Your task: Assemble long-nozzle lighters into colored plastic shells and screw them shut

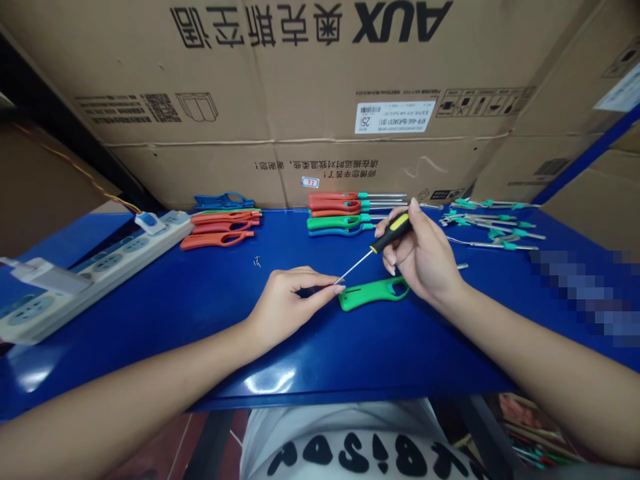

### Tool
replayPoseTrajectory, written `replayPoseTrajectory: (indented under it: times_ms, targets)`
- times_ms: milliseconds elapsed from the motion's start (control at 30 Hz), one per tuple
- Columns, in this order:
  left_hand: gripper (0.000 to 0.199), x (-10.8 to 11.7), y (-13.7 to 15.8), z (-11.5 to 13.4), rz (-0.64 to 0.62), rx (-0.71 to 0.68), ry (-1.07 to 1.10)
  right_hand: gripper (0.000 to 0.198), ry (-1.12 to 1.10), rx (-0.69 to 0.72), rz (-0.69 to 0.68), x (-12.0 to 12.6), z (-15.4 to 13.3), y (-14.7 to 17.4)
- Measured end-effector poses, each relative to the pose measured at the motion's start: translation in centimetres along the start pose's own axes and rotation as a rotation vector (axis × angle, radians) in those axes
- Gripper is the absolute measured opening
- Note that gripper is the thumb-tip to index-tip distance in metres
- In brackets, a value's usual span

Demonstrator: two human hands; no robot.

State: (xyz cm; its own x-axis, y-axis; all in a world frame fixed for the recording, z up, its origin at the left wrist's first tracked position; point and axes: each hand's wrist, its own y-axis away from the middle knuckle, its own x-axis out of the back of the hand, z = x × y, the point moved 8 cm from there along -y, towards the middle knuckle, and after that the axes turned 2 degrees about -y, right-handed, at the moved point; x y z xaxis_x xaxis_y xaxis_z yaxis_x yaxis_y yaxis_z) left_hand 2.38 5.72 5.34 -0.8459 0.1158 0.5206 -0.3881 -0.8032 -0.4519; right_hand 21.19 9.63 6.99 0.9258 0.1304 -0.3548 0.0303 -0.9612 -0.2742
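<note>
My right hand (423,250) is closed around the black and yellow handle of a screwdriver (393,233). The screwdriver's thin shaft slants down to the left. At its tip, the thumb and fingers of my left hand (295,297) are pinched together; whether a small part such as a screw is between them I cannot make out. Just right of those fingertips lies a green long-necked lighter (367,295) on the blue table, its metal tube partly hidden behind my right hand.
Several assembled lighters (335,203) lie stacked at the back centre. Loose handle shells (220,230) sit to the left, near tiny screws (257,261). Metal tubes with teal parts (500,223) lie back right. A power strip (115,260) runs along the left; a cardboard box (280,80) stands behind.
</note>
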Motion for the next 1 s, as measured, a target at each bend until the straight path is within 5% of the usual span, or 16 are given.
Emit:
replayPoseTrajectory:
  times_ms: [700, 1000]
  targets:
    - [0.004, 0.3, -0.3, 0.2, 0.051, -0.011, 0.030, 0.047, 0.011, 0.035, 0.003, -0.2, -0.8, 0.1]
    - [0.005, -0.3, -0.4, -0.1, -0.027, 0.026, 0.052, 0.050, 0.063, 0.066, -0.018, -0.6, -1.2, 0.3]
